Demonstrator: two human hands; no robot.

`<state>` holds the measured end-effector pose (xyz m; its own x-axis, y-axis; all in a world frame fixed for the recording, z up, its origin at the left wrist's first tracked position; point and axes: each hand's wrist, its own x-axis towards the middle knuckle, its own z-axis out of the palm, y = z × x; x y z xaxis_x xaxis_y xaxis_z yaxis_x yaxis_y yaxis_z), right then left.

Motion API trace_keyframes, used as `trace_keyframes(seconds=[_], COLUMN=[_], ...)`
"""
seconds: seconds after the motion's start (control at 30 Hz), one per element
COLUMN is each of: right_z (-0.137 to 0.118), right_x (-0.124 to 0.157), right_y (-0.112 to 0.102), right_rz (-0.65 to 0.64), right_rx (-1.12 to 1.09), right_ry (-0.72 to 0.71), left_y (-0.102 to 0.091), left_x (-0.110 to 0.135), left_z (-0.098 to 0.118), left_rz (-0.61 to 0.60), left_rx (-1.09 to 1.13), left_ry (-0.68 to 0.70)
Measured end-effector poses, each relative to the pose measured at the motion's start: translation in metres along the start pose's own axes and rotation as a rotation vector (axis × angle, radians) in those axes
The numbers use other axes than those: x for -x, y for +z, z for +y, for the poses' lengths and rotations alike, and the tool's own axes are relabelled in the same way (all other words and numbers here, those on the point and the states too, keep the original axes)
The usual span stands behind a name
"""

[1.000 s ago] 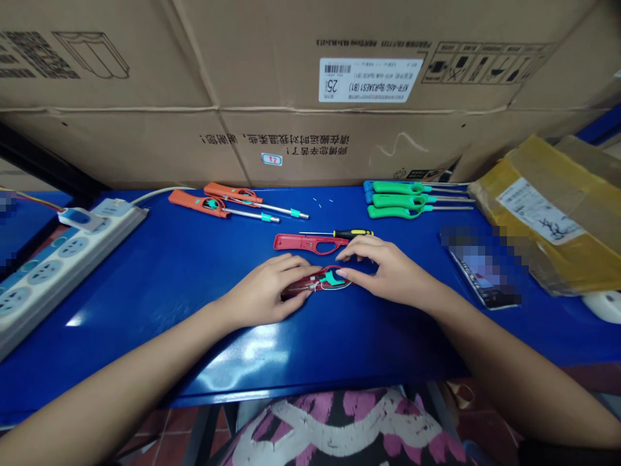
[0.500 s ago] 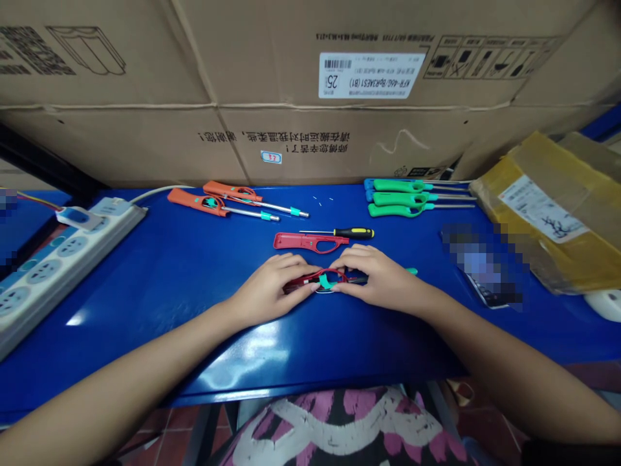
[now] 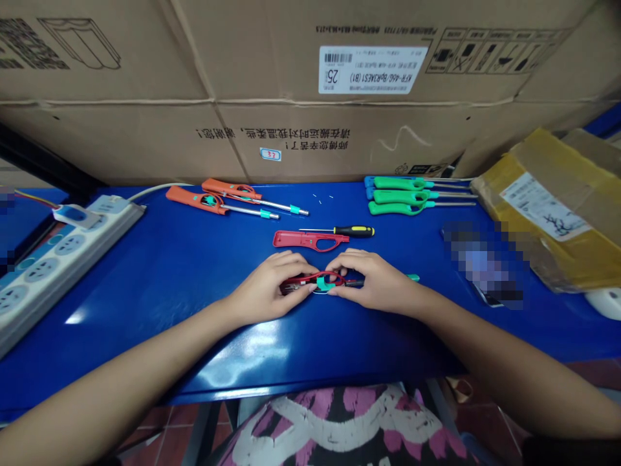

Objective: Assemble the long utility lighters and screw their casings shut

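Note:
Between my hands, just above the blue table, lies a red long-nosed lighter (image 3: 310, 280) with its inside parts exposed. My left hand (image 3: 273, 285) grips its handle end, thumb and fingers around it. My right hand (image 3: 373, 279) pinches it near the trigger loop, by the green trigger (image 3: 325, 283). A thin white wire curves below the trigger. The lighter's dark barrel runs under my right hand, and its green tip (image 3: 413, 277) shows beyond the fingers. Behind my hands rests the loose red half shell (image 3: 310, 241), beside a black and yellow screwdriver (image 3: 354, 232).
Orange lighters (image 3: 196, 199) lie at the back left, green and blue lighters (image 3: 398, 195) at the back right. A power strip (image 3: 63, 252) stands left. At right are a phone (image 3: 480, 265) and a taped parcel (image 3: 548, 207). A large cardboard box (image 3: 281, 77) closes off the back.
The camera view has shifted slightly. My right fingers have moved a little left along the lighter by the trigger loop; both hands keep their hold.

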<state>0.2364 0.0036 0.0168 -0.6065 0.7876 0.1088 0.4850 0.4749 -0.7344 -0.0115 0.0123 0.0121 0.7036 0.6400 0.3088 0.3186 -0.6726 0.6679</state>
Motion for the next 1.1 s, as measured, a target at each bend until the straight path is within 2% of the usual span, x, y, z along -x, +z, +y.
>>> trace_keyframes(seconds=[0.23,0.4,0.83,1.1], right_z=[-0.0023,-0.0033,0.0005,0.0012], right_x=[0.0006,0.0015,0.0008,-0.0005], right_y=[0.0014,0.0003,0.0013,0.0024], right_rz=[0.034,-0.002,0.002,-0.005], right_rx=[-0.115,-0.153,0.025,0.089], right_ry=[0.059,0.1,-0.033,-0.057], left_y=[0.0002,0.0,0.0,0.0015], left_x=[0.0008,0.0011,0.0012,0.0003], left_z=[-0.0008,-0.0007,-0.0025,-0.0022], left_rz=[0.005,-0.001,0.005,0.026], left_rx=[0.004,0.011,0.008,-0.007], left_ry=[-0.027,-0.032,-0.04,-0.05])
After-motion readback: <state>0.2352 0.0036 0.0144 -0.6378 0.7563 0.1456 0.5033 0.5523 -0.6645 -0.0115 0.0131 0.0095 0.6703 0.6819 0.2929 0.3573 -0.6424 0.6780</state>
